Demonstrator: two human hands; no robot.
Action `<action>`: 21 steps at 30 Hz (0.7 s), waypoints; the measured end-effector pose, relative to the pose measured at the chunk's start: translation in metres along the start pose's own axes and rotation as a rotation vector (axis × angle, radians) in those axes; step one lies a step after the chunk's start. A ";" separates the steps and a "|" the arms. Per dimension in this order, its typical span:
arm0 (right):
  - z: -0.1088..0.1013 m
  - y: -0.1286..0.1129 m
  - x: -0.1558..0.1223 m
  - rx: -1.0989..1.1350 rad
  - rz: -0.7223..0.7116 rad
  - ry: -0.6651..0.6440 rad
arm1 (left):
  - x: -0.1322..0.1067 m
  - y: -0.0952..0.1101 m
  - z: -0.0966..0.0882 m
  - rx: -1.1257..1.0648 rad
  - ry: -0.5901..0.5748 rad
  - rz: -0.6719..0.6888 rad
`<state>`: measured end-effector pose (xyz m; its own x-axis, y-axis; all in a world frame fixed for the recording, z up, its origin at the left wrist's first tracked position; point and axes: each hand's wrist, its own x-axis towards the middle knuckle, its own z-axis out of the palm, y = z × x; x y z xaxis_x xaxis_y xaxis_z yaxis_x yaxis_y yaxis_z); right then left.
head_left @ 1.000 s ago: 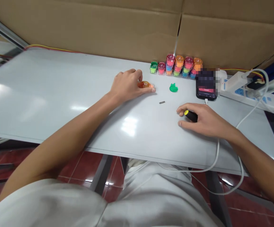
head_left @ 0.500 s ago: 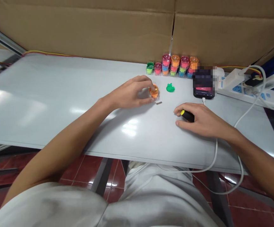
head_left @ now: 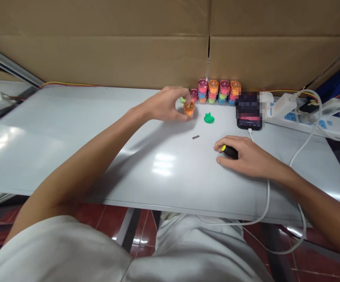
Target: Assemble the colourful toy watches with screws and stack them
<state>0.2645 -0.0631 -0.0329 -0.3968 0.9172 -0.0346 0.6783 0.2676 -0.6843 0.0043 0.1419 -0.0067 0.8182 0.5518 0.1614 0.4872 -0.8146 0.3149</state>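
Note:
My left hand (head_left: 165,105) is closed on a small orange plastic container (head_left: 189,108), held just above the white table (head_left: 70,133) near the back row of colourful stacked containers (head_left: 215,92). A green lid (head_left: 209,118) lies flat just right of it. My right hand (head_left: 244,156) rests on the table with its fingers wrapped round a black tool with a yellow tip (head_left: 229,151). A small grey metal piece (head_left: 195,137) lies between the two hands.
A phone (head_left: 248,111) on a white charging cable (head_left: 268,196) lies at the back right, beside a white power strip (head_left: 307,115) with plugs. Cardboard sheets (head_left: 128,43) wall the far side of the table. A small green container (head_left: 182,100) peeks from behind my left fingers.
My left hand picked the orange container up off the table, turned it upright and carried it back toward the row of stacked containers. My right hand stayed on the tool.

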 end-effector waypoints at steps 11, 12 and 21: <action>0.001 0.000 0.001 0.008 0.015 -0.005 | 0.050 -0.045 0.003 0.024 0.010 -0.016; 0.001 0.000 0.001 0.005 0.015 -0.006 | 0.048 -0.044 0.004 0.020 0.015 -0.008; 0.000 -0.001 -0.001 -0.009 0.019 -0.005 | 0.021 -0.053 0.014 0.117 0.028 -0.119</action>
<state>0.2639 -0.0643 -0.0321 -0.3872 0.9206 -0.0512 0.6909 0.2530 -0.6772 -0.0003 0.1945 -0.0328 0.7448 0.6488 0.1563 0.6134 -0.7578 0.2224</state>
